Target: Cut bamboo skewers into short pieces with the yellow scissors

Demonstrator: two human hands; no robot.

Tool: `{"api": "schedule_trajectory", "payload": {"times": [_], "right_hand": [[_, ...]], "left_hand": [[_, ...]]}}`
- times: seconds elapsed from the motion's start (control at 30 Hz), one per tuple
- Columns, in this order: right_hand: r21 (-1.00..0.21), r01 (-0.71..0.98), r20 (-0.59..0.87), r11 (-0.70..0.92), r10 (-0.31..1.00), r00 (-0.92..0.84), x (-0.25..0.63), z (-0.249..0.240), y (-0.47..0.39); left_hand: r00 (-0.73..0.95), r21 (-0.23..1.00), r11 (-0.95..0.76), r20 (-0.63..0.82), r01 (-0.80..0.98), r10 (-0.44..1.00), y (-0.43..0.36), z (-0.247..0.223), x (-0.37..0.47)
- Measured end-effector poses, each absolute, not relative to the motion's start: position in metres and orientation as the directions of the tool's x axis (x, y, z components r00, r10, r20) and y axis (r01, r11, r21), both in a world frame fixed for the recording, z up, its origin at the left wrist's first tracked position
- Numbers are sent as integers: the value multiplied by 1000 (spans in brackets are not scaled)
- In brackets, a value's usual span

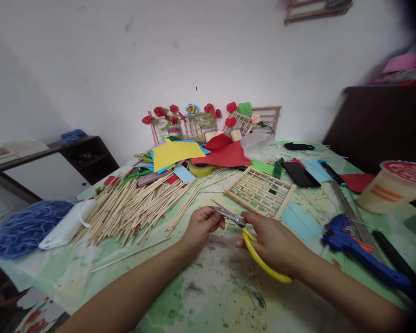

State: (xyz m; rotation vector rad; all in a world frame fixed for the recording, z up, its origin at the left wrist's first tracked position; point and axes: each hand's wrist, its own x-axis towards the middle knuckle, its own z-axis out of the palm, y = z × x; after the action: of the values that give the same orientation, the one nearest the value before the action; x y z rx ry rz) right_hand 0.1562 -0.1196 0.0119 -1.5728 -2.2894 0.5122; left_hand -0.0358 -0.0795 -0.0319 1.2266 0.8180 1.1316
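Observation:
My right hand (272, 238) grips scissors (257, 260) with yellow handles, their metal blades slightly apart and pointing left. Close against the blades, my left hand (199, 231) is closed in a pinch; whatever it holds is too small and hidden to name. A short piece of stick (226, 227) shows just below the blades. Behind the scissors lies a lattice frame of thin wooden sticks (263, 190). Left of my left hand spreads a large pile of loose wooden sticks (138, 206), and one single stick (130, 254) lies in front of it.
Blue yarn (27, 226) and a white glue-gun-like tool or bottle (67, 226) sit at left. Coloured paper (176, 155) and tape (200, 170) lie behind. At right are a phone (301, 174), a blue glue gun (364, 254) and a drink cup (393, 189). Flower-decorated frames (199, 127) stand against the wall.

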Motion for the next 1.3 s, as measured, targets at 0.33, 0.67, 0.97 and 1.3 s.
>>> {"api": "schedule_trajectory", "payload": {"times": [0.33, 0.67, 0.97, 1.3], "right_hand": [[-393, 854, 69, 340, 938, -341, 155, 11, -120], [-377, 848, 99, 373, 927, -363, 154, 7, -120], [-447, 830, 37, 333, 934, -355, 155, 10, -116], [-477, 844, 108, 245, 969, -221, 165, 11, -109]], "left_hand": [[246, 973, -1, 59, -230, 967, -81, -29, -34], [322, 980, -17, 81, -196, 943, -82, -36, -35], [264, 978, -54, 106, -199, 959, -84, -30, -33], [298, 852, 179, -29, -492, 954, -80, -22, -29]]}}
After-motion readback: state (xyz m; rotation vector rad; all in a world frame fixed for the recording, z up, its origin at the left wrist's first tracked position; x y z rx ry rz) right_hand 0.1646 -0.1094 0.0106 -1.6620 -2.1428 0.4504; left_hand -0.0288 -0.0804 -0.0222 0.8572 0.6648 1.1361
